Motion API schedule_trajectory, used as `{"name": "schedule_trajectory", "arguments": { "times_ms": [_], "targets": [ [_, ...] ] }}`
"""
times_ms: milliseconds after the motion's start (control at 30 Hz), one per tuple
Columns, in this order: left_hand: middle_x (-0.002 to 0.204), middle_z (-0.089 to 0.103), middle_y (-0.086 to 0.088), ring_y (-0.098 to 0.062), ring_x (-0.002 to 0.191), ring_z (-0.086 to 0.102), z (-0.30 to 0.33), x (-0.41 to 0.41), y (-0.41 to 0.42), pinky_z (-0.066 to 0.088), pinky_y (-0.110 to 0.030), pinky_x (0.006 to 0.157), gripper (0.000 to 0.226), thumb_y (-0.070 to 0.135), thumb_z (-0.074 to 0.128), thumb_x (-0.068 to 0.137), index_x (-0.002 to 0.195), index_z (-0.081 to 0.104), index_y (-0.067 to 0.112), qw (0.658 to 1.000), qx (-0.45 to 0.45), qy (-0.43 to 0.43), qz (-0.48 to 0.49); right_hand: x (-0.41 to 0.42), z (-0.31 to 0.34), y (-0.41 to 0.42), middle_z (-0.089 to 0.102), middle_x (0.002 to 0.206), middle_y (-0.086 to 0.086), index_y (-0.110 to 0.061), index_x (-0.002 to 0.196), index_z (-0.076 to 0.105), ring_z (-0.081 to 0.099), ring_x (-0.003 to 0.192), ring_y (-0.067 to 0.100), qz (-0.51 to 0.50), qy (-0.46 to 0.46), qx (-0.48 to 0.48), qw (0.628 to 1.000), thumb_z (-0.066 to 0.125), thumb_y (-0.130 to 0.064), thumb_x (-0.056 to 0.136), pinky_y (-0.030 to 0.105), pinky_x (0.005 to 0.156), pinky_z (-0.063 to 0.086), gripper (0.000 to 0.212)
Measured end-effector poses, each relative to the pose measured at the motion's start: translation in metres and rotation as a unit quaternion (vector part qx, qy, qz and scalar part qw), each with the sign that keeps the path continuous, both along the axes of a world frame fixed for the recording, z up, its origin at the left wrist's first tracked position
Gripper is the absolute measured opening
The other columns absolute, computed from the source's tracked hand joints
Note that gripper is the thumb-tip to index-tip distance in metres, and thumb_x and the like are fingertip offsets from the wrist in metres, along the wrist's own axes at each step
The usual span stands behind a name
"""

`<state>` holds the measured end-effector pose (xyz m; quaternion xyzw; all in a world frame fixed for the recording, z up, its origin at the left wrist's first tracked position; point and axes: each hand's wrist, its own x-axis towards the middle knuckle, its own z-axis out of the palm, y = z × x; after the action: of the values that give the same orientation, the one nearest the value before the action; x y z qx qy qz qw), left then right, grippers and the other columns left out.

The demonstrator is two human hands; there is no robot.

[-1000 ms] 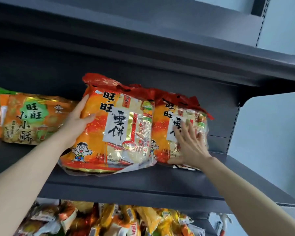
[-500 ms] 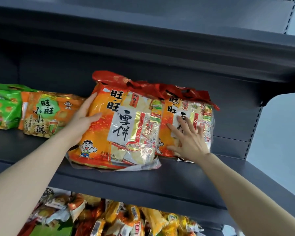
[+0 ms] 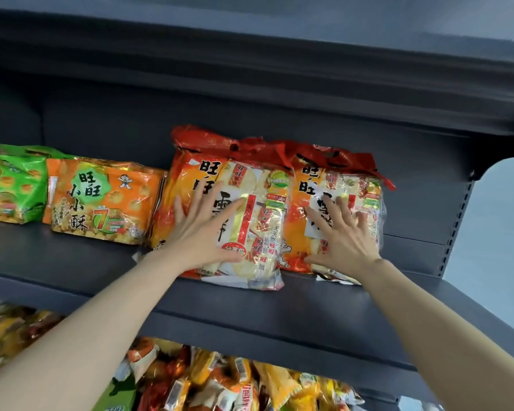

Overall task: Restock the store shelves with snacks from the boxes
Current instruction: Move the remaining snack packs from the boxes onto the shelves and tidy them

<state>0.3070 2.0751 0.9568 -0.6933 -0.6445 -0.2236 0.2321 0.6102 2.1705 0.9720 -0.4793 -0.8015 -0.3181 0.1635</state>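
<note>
Two orange-and-red rice cracker bags (image 3: 267,203) with clear windows lean side by side on the dark shelf (image 3: 250,310). The left hand (image 3: 202,229) and right hand (image 3: 341,235) press them, fingers spread flat.

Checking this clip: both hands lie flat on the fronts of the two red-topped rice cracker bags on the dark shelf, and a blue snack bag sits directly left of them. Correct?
Not quite. The head view shows the left hand and right hand flat on the two red-topped rice cracker bags on the dark grey metal shelf, but the neighbouring bag on the left is an orange snack bag, not blue.
</note>
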Motion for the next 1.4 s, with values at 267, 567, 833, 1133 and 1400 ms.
{"name": "schedule_trajectory", "arguments": {
  "times_ms": [267, 567, 833, 1133, 1400],
  "targets": [
    [0.157, -0.037, -0.002, -0.029, 0.14, -0.041, -0.004, 0.005, 0.007, -0.004, -0.073, 0.111, 0.114, 0.071, 0.066, 0.074, 0.153, -0.011, 0.043, 0.999, 0.018, -0.002, 0.045, -0.02, -0.002, -0.001, -0.001, 0.166, 0.011, -0.033, 0.158, 0.0, -0.003, 0.152, 0.041, -0.021, 0.028, 0.022, 0.999, 0.074, -0.065, 0.075, 0.069, 0.114, 0.019, 0.115],
    [0.165, -0.003, -0.001, -0.021, 0.151, -0.014, -0.018, -0.009, -0.017, 0.002, -0.059, 0.12, 0.091, 0.058, 0.068, 0.082, 0.156, 0.018, 0.038, 0.999, 0.04, -0.028, 0.01, -0.017, 0.01, -0.012, 0.038, 0.151, 0.013, -0.025, 0.148, 0.038, 0.035, 0.14, 0.038, 0.032, 0.032, 0.064, 0.997, 0.063, -0.053, 0.089, 0.061, 0.105, 0.039, 0.07],
    [0.147, 0.042, -0.009, -0.034, 0.131, 0.041, -0.014, -0.025, -0.059, 0.041, -0.049, 0.104, 0.065, 0.038, 0.073, 0.085, 0.143, 0.049, 0.023, 0.99, 0.128, -0.017, 0.063, -0.06, 0.019, -0.044, 0.052, 0.135, 0.017, -0.018, 0.135, 0.053, 0.051, 0.122, 0.04, 0.106, 0.038, 0.12, 0.986, 0.064, -0.038, 0.09, 0.056, 0.093, 0.046, 0.05],
    [0.14, 0.049, -0.009, -0.034, 0.124, 0.046, -0.013, -0.111, -0.139, 0.041, -0.049, 0.1, 0.058, 0.035, 0.073, 0.085, 0.138, 0.053, 0.023, 0.974, 0.171, 0.013, 0.148, -0.186, 0.013, -0.096, 0.055, 0.132, 0.018, -0.016, 0.132, 0.053, 0.054, 0.116, 0.041, 0.191, 0.034, 0.126, 0.973, 0.061, -0.036, 0.094, 0.054, 0.092, 0.046, 0.044],
    [0.136, 0.051, -0.011, -0.036, 0.12, 0.048, -0.041, -0.254, -0.254, 0.042, -0.05, 0.096, 0.058, 0.036, 0.072, 0.085, 0.137, 0.054, 0.022, 0.951, 0.159, 0.023, 0.265, -0.364, -0.015, -0.174, 0.054, 0.131, 0.017, -0.016, 0.132, 0.054, 0.052, 0.111, 0.04, 0.322, 0.045, 0.118, 0.938, 0.058, -0.036, 0.094, 0.052, 0.088, 0.045, 0.043]
  ]
}}
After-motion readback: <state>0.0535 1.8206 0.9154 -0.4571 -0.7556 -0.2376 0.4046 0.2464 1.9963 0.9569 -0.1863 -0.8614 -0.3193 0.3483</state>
